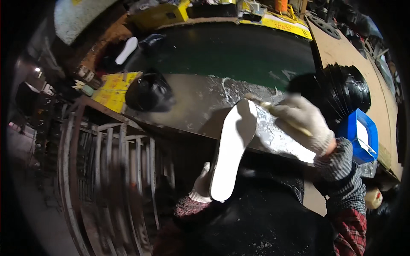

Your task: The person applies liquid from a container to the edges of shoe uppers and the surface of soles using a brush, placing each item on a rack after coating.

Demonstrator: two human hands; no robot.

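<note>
Fingers of the left hand are pinching the lower edge of a white shoe sole around 5 o'clock, thumb showing, the rest hiding behind it. Right hand, kinda blurry at 3, is curling its fingers snugly round a pale-handled brush-like tool; can't tell if its tip is touching the sole. Blue tub is sitting farther out at 3, black ribbed stack at 2. Past those, a yellow bin is sitting near 11, beyond the desk.
</note>
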